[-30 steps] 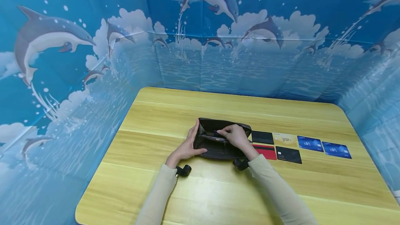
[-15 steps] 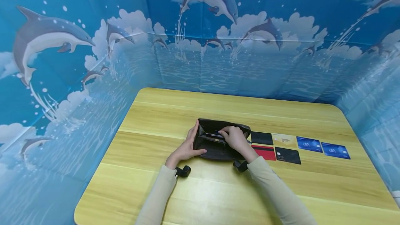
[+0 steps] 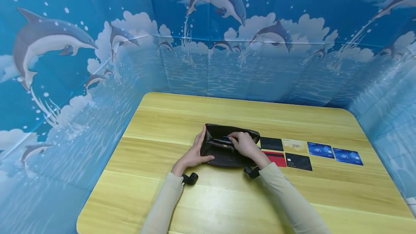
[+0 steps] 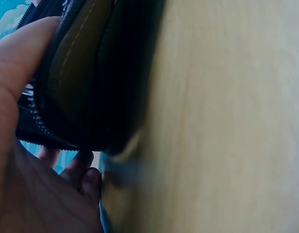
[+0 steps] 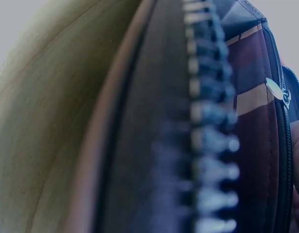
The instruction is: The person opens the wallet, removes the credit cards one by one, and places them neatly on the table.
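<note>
I see my left hand (image 3: 194, 153) curled round the left end of the black zip-around leather wallet (image 3: 224, 147), which lies open mid light wooden tabletop (image 3: 227, 198). My right hand (image 3: 246, 144) arches over it, fingers (image 3: 234, 137) bent, seemingly pinching a dark card (image 3: 226, 139) in the slots.

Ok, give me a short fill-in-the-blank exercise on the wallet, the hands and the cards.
1. The left hand holds the wallet at its ____ end.
2. The right hand pinches a ____ inside the open wallet.
3. Loose cards lie on the table to the wallet's ____.
4. The two cards farthest from the wallet are ____ in colour.

Missing words: left; card; right; blue
</note>
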A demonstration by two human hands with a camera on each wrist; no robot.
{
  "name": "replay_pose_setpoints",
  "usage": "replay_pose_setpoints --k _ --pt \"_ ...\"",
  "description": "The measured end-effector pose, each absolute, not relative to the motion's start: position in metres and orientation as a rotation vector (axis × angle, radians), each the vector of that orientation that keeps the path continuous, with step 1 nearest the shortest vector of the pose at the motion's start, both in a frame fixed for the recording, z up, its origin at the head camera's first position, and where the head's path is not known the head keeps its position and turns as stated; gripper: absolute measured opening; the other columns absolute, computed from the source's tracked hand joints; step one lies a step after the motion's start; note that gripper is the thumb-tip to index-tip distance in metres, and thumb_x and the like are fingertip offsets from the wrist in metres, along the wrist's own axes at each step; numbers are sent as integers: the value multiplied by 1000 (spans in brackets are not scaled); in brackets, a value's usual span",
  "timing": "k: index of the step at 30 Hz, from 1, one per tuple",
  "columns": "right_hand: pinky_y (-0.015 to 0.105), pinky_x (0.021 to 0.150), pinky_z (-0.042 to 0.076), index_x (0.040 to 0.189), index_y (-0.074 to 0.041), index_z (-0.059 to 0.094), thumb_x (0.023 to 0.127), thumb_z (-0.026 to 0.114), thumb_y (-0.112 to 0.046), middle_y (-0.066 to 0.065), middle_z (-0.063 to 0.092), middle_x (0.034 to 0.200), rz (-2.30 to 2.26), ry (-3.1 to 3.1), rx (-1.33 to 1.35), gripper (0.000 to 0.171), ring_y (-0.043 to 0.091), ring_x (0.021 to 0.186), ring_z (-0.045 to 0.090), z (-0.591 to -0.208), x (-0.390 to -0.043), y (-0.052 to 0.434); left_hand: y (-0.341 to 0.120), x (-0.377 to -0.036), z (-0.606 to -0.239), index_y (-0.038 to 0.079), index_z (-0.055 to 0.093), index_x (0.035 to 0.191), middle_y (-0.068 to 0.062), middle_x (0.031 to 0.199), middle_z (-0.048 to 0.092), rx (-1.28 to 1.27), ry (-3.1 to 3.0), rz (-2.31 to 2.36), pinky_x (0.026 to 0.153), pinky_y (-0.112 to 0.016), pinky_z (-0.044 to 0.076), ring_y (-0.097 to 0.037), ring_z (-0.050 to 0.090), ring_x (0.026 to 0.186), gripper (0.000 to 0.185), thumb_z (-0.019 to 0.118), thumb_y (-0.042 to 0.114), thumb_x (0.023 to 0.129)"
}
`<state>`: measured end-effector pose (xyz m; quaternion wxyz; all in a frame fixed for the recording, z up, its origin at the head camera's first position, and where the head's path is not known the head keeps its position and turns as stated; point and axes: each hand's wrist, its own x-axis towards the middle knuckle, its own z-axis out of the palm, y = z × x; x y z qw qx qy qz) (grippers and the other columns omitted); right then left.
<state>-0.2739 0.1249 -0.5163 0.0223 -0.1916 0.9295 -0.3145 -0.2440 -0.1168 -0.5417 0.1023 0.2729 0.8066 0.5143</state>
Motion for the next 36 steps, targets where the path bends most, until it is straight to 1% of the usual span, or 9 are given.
replay_pose_setpoints --k 7,12,16,25,27,31,33,34,36 --pt "28 47 35 110 1 69 96 55 -8 5 63 75 -1012 2863 -615 21 10 43 38 -516 -273 127 -117 -244 -542 26 -17 150 -15 155 0 793 2387 1519 106 -53 22 -31 8 141 110 72 16 86" --pt "28 49 36 106 2 70 94 57 -7 12 68 93 -1027 2873 -626 19 9 46 42 -515 -273 127 -116 -244 -541 25 -16 151 -16 155 0 790 2391 1521 107 -53 21 -32 9 140 110 72 16 86" --pt "29 51 38 105 1 70 94 58 -7 13 69 97 -1029 2881 -629 18 9 51 45 -515 -273 128 -116 -244 -541 23 -14 151 -16 155 1 789 2392 1526 106 -53 21 -32 8 140 109 72 15 86" --pt "28 52 37 105 1 70 95 58 -6 9 68 88 -1023 2881 -629 18 10 48 42 -518 -274 130 -115 -244 -540 24 -16 151 -15 155 0 777 2386 1530 107 -52 21 -30 8 141 110 73 15 86" --pt "29 52 38 103 0 71 94 58 -6 8 68 87 -1034 2891 -630 17 11 50 44 -517 -274 129 -115 -244 -540 24 -16 151 -15 155 0 776 2391 1526 107 -52 21 -30 8 141 111 73 15 85" --pt "32 61 46 97 -4 74 93 62 -11 5 70 89 -1075 2922 -617 15 12 65 57 -517 -273 127 -115 -244 -539 24 -16 151 -15 155 0 774 2397 1519 107 -52 21 -31 8 140 111 73 15 85" --pt "33 65 48 94 -5 75 93 63 -14 4 70 90 -1098 2946 -620 14 12 72 60 -517 -272 126 -115 -244 -539 24 -16 151 -16 155 1 774 2395 1517 107 -53 21 -31 8 140 110 73 15 86" --pt "33 66 48 93 -6 75 92 64 -16 3 70 90 -1112 2957 -619 14 11 73 60 -517 -271 126 -115 -244 -539 24 -16 151 -16 155 1 775 2393 1518 107 -53 21 -31 8 140 110 73 15 86" --pt "32 63 46 92 -8 75 92 65 -19 2 70 88 -1142 2977 -625 15 11 65 57 -517 -270 125 -116 -244 -540 24 -16 151 -16 155 1 776 2387 1522 107 -53 21 -32 8 140 110 73 15 86"
